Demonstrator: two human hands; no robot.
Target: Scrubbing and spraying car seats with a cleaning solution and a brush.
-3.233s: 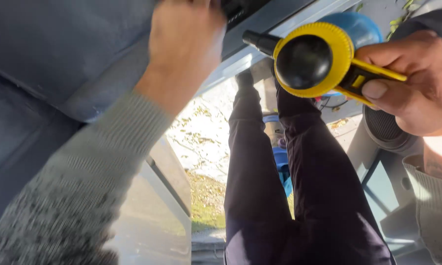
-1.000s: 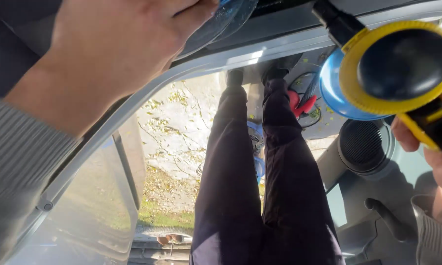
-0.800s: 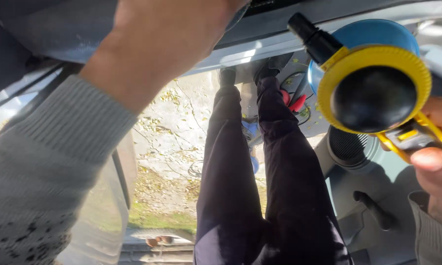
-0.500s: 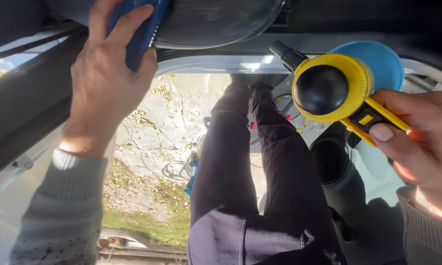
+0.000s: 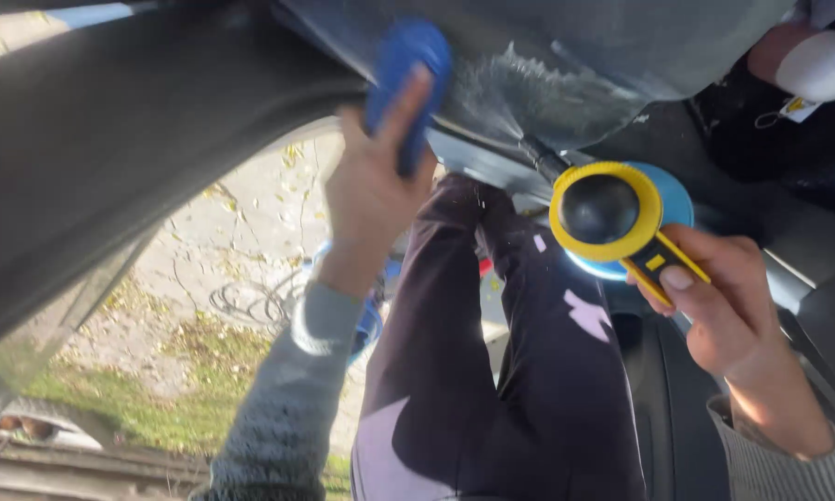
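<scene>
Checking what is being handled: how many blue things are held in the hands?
2. A blue pad in the left hand, pressed to the grey panel; the blue disc on the yellow tool, in the right hand.

In my left hand [image 5: 373, 190] is a blue applicator pad [image 5: 406, 74], long and rounded, pressed flat against the glass far up on the left (smears of wet product show just beside it). My right hand [image 5: 728, 311] grips a yellow-and-black polisher [image 5: 612, 213] with a blue disc, tilted, near the right.
</scene>
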